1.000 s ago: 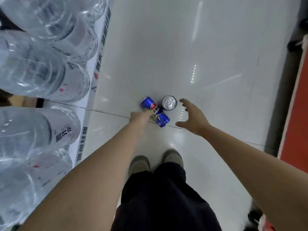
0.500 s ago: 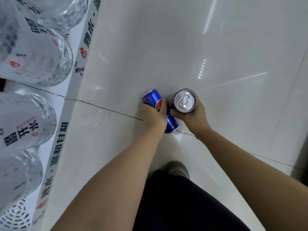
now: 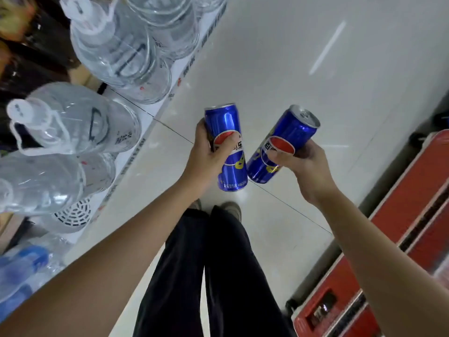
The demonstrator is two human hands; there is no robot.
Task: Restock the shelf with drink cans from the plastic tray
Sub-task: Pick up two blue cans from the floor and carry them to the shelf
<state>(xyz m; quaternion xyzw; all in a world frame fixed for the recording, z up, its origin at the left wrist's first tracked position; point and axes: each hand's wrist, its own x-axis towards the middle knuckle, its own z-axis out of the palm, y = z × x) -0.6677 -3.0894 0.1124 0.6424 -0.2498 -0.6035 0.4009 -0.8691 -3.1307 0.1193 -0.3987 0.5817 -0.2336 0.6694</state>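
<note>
Both hands are closed, each around a tall blue can, held up over the floor in front of the person's legs. The left hand (image 3: pixel 206 156) wraps the lower middle of the left can (image 3: pixel 227 144), thumb pressed across the red and white round logo, fingers curled round the far side. That can stands nearly upright, its silver rim at the top. The right hand (image 3: pixel 306 166) grips the right can (image 3: pixel 283 144) from below and behind, thumb laid across the logo; this can tilts with its top leaning away to the right, so the silver lid and pull tab show. The bottoms of the two cans sit just beside each other, almost touching, while the tops spread apart.

The cans are slim, glossy metal with yellow marks near the base and white lettering.

To the left runs a low shelf (image 3: pixel 136 152) with a white printed edge strip, stocked with big clear plastic water jugs (image 3: pixel 80 122), ribbed and rounded, with white caps and carry handles. Lower left lie smaller bottles with blue labels (image 3: pixel 21 268), blurred. The floor (image 3: pixel 279 57) is pale, shiny tile with thin dark joints. To the right stands a red fixture (image 3: pixel 401 229) with pale edging. Dark trousers (image 3: pixel 209 276) and greyish shoes (image 3: pixel 233 207) show below.
</note>
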